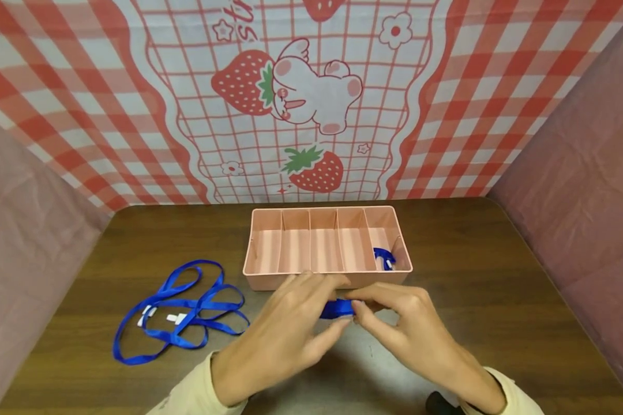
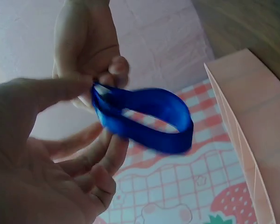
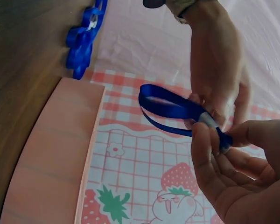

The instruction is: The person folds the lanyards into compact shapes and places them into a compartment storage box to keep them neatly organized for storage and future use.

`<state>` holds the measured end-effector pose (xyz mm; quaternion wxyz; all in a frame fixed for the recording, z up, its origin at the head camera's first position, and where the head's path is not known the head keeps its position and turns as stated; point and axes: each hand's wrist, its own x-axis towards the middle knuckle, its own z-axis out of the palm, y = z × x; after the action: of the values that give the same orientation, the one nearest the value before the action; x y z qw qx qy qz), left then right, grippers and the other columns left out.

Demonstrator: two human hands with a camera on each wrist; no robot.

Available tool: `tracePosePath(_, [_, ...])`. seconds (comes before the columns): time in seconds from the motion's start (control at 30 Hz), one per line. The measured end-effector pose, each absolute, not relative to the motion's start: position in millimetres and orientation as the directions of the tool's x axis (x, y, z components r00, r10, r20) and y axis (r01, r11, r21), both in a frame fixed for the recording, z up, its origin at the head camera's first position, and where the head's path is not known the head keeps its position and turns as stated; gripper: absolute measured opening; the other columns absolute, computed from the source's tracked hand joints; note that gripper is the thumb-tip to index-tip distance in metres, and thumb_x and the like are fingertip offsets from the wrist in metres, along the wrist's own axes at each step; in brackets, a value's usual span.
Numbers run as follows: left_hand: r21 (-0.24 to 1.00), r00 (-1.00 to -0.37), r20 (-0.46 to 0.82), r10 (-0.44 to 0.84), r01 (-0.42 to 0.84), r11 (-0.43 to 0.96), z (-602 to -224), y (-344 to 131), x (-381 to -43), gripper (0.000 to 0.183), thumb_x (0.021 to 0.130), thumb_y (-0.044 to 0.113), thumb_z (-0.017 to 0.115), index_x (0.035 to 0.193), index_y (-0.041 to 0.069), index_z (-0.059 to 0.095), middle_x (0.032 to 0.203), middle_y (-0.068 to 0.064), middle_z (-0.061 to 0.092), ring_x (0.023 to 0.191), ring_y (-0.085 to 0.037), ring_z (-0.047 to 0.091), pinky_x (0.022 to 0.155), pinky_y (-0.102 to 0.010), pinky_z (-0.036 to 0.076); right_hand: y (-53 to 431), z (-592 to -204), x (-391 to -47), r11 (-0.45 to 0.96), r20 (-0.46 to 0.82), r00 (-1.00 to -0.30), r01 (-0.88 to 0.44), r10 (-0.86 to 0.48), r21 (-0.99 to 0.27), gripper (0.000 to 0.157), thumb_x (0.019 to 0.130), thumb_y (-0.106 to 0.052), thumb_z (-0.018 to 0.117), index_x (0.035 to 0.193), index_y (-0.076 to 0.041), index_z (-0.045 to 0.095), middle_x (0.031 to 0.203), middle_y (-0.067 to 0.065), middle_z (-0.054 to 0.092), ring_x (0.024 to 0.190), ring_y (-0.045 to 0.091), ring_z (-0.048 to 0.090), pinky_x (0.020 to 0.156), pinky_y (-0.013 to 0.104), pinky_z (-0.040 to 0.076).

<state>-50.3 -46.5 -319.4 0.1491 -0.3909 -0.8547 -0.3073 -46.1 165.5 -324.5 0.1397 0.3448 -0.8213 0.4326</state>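
Both hands hold a blue lanyard [image 1: 338, 309] in front of the tray, low over the table. It is folded into a flat loop, which also shows as the lanyard [image 2: 158, 140] in the left wrist view. My left hand [image 1: 282, 325] has its fingers over the band and its thumb below, pinching it. From the other side my right hand [image 1: 415, 325] pinches the gathered end between thumb and fingers. A white piece [image 3: 207, 121] on the lanyard shows beside the right fingertips. Part of the band is hidden behind the fingers.
Behind the hands stands a pink divided tray [image 1: 324, 280]. A folded blue lanyard [image 1: 384, 257] lies in its rightmost compartment. More blue lanyard [image 1: 158, 335] with white clips [image 1: 176, 318] lies loosely looped at the left. A dark object [image 1: 440, 403] shows near the right wrist.
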Motion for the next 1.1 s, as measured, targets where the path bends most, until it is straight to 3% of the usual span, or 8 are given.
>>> tracePosePath(0.17, [0.363,-0.622,0.45,0.641,0.783,0.505,-320.7,-51.4,-53.4,0.041,0.091,0.031,0.074,0.125,0.012,0.062,0.118,0.005,0.063,0.11,-0.009,0.055,0.091,-0.032,0.042,173.6,-316.6,-45.6,0.283,0.491,-0.741,-0.645,-0.457,-0.71,0.027,0.089,0.01,0.065,0.104,-0.01,0.074,0.095,-0.003,0.073,0.077,0.009,0.068,0.07,0.023,0.056])
tracePosePath(0.37, [0.521,-0.601,0.351,0.719,0.763,0.384,-321.7,-53.6,-59.0,0.021,0.101,0.026,0.061,0.118,0.015,0.065,0.095,0.014,0.064,0.083,0.003,0.055,0.081,-0.023,0.044,178.9,-308.8,-44.4,0.217,0.414,-0.77,-0.565,-0.485,-0.796,0.028,0.092,0.011,0.061,0.108,-0.011,0.072,0.093,-0.003,0.072,0.076,0.012,0.068,0.07,0.028,0.058])
tracePosePath(0.53, [0.666,-0.612,0.32,0.723,0.688,0.288,-320.0,-57.0,-61.4,0.018,0.099,0.023,0.063,0.114,0.014,0.064,0.094,0.01,0.059,0.08,-0.001,0.052,0.071,-0.017,0.045,182.0,-306.0,-45.2,0.2,0.457,-0.746,-0.603,-0.484,-0.772,0.032,0.091,0.014,0.061,0.11,-0.01,0.072,0.094,-0.002,0.071,0.076,0.013,0.067,0.069,0.026,0.057])
tracePosePath(0.7, [0.796,-0.627,0.252,0.737,0.568,0.211,-319.1,-58.6,-63.1,0.014,0.101,0.029,0.061,0.109,0.017,0.059,0.086,0.011,0.058,0.07,0.0,0.05,0.061,-0.017,0.043,182.1,-306.4,-44.5,0.2,0.489,-0.72,-0.64,-0.492,-0.742,0.034,0.089,0.015,0.063,0.111,-0.01,0.071,0.101,0.001,0.072,0.079,0.013,0.068,0.069,0.026,0.057])
tracePosePath(1.1, [0.832,-0.634,0.241,0.735,0.525,0.18,-314.8,-61.6,-61.5,0.021,0.106,0.026,0.051,0.113,0.015,0.067,0.073,0.013,0.048,0.061,0.003,0.042,0.054,-0.017,0.039,186.2,-303.6,-46.3,0.208,0.508,-0.694,-0.673,-0.511,-0.71,0.037,0.086,0.016,0.066,0.111,-0.01,0.071,0.099,-0.001,0.072,0.082,0.012,0.068,0.07,0.024,0.056])
